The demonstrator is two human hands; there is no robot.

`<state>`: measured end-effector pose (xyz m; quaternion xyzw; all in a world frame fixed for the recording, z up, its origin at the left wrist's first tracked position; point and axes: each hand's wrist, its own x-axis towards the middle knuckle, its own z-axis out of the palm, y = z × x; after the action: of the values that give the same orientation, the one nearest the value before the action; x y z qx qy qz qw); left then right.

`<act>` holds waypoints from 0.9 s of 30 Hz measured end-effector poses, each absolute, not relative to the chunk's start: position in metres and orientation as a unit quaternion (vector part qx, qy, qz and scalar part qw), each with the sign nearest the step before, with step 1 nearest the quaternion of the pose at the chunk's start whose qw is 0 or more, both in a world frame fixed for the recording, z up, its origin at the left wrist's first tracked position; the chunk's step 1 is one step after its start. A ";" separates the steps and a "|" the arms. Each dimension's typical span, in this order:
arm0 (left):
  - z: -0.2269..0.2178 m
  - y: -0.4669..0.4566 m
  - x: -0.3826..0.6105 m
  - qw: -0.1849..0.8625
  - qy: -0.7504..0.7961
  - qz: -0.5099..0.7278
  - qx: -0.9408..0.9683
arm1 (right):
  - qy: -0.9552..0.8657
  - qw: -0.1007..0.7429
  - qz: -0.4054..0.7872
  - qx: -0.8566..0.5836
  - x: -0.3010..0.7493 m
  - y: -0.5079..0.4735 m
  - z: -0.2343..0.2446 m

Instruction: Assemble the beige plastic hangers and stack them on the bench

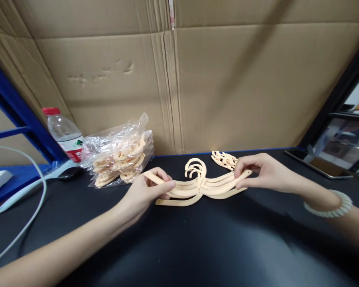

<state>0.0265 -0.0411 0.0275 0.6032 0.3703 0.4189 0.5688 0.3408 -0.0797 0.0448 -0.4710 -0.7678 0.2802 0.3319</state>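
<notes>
Several beige clothes hangers [217, 191] lie nested together on the black tabletop [179, 243], their curved hooks pointing away from me. My left hand [151, 186] is closed in a pinch on the left arm of the topmost hanger. On the other side, my right hand [259, 172] grips the right arm of that hanger between thumb and fingers. A lower hanger's left arm sticks out beneath my left hand. Just behind my right hand sits a small pile of beige hooked pieces [224, 160], partly hidden by the fingers.
Clear plastic bags of beige pieces [119, 157] stand at the back left, beside a red-capped bottle [64, 135]. A pale blue handled object [24, 196] and a white cable [43, 191] lie at left. Cardboard [227, 87] walls the back. A phone-like device [317, 163] rests at right.
</notes>
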 end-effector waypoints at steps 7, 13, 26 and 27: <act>0.037 -0.026 0.010 0.359 0.294 0.217 0.859 | -0.856 0.180 0.190 -0.447 0.345 -0.076 0.042; 0.035 -0.045 0.016 0.092 0.138 0.104 0.981 | -0.873 0.142 0.165 -0.437 0.341 -0.076 0.034; -0.005 -0.080 0.032 -0.023 0.259 0.143 0.955 | -0.860 0.151 0.081 -0.481 0.292 -0.098 0.001; -0.008 -0.079 0.031 -0.012 0.267 0.131 0.955 | -0.859 0.149 0.078 -0.483 0.286 -0.098 -0.003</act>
<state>0.0314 -0.0785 -0.0082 0.9546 0.2672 0.1314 -0.0119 0.2863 -0.0976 -0.0034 -0.4830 -0.8594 0.0777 0.1487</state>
